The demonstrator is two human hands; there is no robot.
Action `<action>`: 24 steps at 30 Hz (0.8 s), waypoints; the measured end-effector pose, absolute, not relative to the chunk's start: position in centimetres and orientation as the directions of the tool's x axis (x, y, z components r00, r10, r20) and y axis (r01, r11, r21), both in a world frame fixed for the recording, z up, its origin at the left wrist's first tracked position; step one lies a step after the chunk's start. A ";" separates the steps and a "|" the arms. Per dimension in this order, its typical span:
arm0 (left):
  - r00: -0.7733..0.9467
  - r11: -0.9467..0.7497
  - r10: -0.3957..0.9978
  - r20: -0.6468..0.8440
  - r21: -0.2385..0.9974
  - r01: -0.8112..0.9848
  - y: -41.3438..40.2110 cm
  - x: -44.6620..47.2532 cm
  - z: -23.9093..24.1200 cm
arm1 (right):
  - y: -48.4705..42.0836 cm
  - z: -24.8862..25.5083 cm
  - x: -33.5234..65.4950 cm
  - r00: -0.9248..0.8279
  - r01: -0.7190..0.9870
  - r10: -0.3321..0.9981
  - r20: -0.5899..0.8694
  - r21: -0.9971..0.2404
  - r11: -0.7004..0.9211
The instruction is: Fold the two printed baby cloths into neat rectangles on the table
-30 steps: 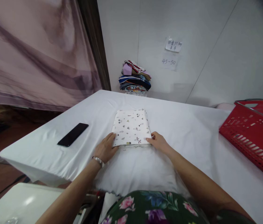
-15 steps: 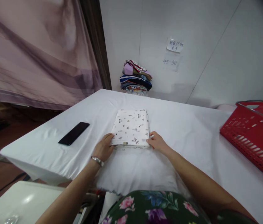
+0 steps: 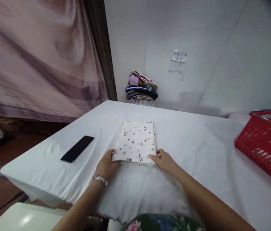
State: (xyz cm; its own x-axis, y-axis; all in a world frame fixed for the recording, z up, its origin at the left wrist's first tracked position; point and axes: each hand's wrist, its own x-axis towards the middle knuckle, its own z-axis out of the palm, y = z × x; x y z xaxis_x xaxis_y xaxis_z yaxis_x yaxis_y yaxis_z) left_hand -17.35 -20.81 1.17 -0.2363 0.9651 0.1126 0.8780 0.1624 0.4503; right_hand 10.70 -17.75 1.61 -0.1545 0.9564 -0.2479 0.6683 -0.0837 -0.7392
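A folded white cloth [image 3: 135, 141] with small scattered prints lies in the middle of the white-covered table. My left hand [image 3: 107, 165], with a silver bracelet at the wrist, grips its near left corner; some of those fingers are hidden under the fabric. At the near right corner, my right hand [image 3: 165, 160] holds the edge with the thumb on top and the index finger beside it. The near edge looks slightly raised, and another layer shows just beneath it.
A black phone [image 3: 77, 149] lies on the table [image 3: 188, 134] to the left. Stacked folded fabrics [image 3: 141, 88] stand at the far edge by the wall. On the right is a red plastic basket [image 3: 265, 144]. A white surface [image 3: 27, 216] sits low at the left.
My view has tilted up a little, so everything appears lower. Both hands stay at the cloth's near corners; the right thumb has slid slightly inward over the cloth.
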 end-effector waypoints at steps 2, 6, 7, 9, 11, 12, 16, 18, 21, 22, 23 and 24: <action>-0.213 0.134 0.970 0.116 0.478 0.868 -20.8 -17.3 1.5 | -17.9 1.7 10.3 -0.164 0.652 0.961 -0.221 -0.756 -0.063; -0.200 0.066 0.963 0.182 0.559 0.827 -20.8 -17.7 1.6 | -18.0 1.4 9.8 -0.197 0.506 0.945 -0.261 -0.853 -0.130; -0.200 0.065 0.962 0.187 0.556 0.829 -20.8 -17.8 1.4 | -18.1 1.3 9.8 -0.205 0.457 0.937 -0.281 -0.875 -0.162; -0.194 0.080 0.967 0.165 0.523 0.848 -20.8 -18.0 1.0 | -18.3 1.2 9.9 -0.228 0.400 0.923 -0.311 -0.894 -0.202; -0.180 0.094 0.975 0.134 0.484 0.870 -20.8 -18.2 0.8 | -18.5 1.1 10.2 -0.258 0.428 0.910 -0.326 -0.882 -0.195; -0.172 0.099 0.979 0.113 0.473 0.876 -20.8 -18.4 0.8 | -18.5 1.1 10.4 -0.261 0.464 0.912 -0.317 -0.870 -0.169; -0.078 0.095 0.995 -0.055 0.516 0.851 -21.2 -19.9 2.5 | -17.3 1.8 11.4 -0.177 0.583 0.980 -0.089 -0.812 0.031; 0.002 0.060 0.994 -0.107 0.574 0.817 -21.3 -20.8 4.0 | -15.8 2.3 11.8 -0.149 0.581 0.988 0.035 -0.806 0.116; 0.122 -0.063 0.992 -0.036 0.689 0.722 -20.3 -21.3 5.9 | -12.8 2.8 11.5 -0.136 0.562 0.989 0.062 -0.817 0.129; 0.129 -0.095 0.992 0.006 0.711 0.697 -19.7 -21.0 6.2 | -11.8 2.9 11.2 -0.131 0.573 0.990 0.043 -0.812 0.111; 0.115 -0.115 0.992 0.048 0.713 0.692 -18.9 -20.5 6.3 | -10.8 2.9 10.8 -0.124 0.599 0.992 0.020 -0.796 0.091; 0.082 -0.123 0.992 0.092 0.690 0.713 -18.0 -19.9 6.1 | -9.9 2.9 10.4 -0.116 0.633 0.993 0.000 -0.771 0.074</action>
State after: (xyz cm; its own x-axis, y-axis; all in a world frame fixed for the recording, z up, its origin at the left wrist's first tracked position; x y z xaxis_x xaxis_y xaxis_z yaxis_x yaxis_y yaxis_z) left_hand -19.91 -17.96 6.10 0.0823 0.9924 0.0918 0.7132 -0.1230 0.6901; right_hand 10.36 -9.93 2.90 -0.1161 0.9932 0.0000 0.6329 0.0739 -0.7707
